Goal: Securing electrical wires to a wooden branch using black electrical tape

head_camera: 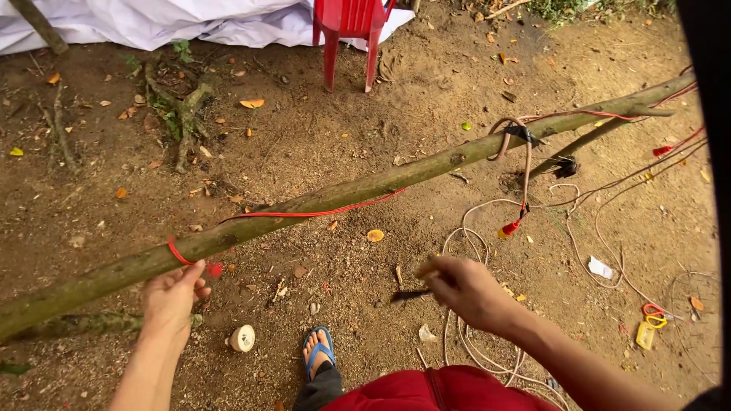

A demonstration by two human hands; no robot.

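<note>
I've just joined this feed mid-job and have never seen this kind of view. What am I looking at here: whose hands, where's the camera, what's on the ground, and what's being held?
There is no machine: a person works with two bare hands, and the one camera sits on their head, looking down.

A long rough wooden pole slants across the view above bare dirt. A red wire runs along it and loops around it by the left hand, whose fingertips touch the pole at that loop. The right hand holds a small dark tool; its kind is too blurred to tell.

On the ground lie loose pale cables, a small roll of tape, a yellow and red tool, dry leaves and roots. The person's foot wears a blue sandal. A red plastic chair stands at the top beside a white sheet.
</note>
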